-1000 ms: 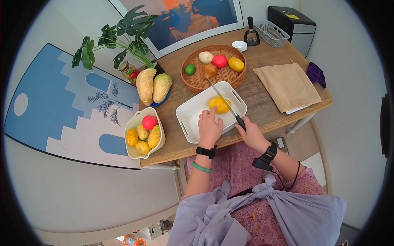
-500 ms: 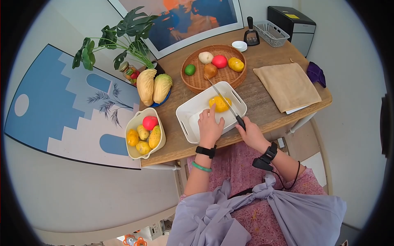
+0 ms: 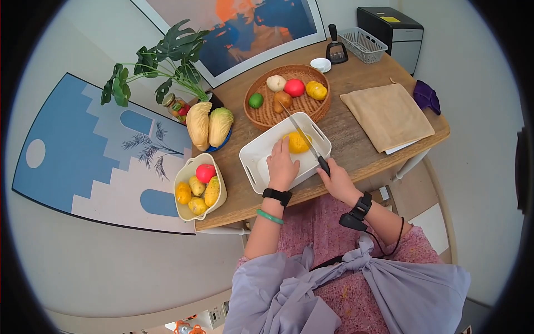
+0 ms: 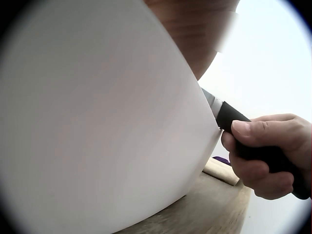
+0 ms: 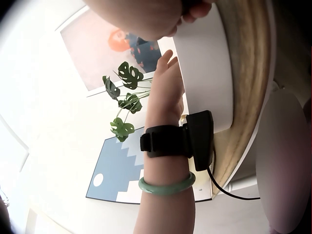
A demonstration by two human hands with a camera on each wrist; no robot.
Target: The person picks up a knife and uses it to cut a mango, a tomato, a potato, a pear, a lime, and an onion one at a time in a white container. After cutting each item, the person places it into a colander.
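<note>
A yellow fruit or vegetable (image 3: 299,143) lies in a white rectangular bin (image 3: 258,149) on the table. The left hand (image 3: 282,168) reaches over the bin's near side with fingers extended at the yellow piece's left edge; whether they touch it is unclear. Around the black handle of a knife (image 3: 322,163) the right hand (image 3: 338,182) is curled. The blade slants up and left across the yellow piece, its tip towards the wicker tray. In the left wrist view the right hand (image 4: 268,151) grips the knife handle (image 4: 233,116) beside the white bin wall (image 4: 107,117).
Behind the bin, a round wicker tray (image 3: 261,118) holds several pieces of produce. At left stand a cream basket (image 3: 223,195) of produce and two cabbages (image 3: 220,127) on a blue plate. A beige cloth bag (image 3: 386,117) lies right; a grey basket (image 3: 364,45) stands behind.
The head view has shifted slightly. The left hand's fingers look straighter and set a little further left at the yellow piece. The right hand keeps its grip, the knife staying over the piece.
</note>
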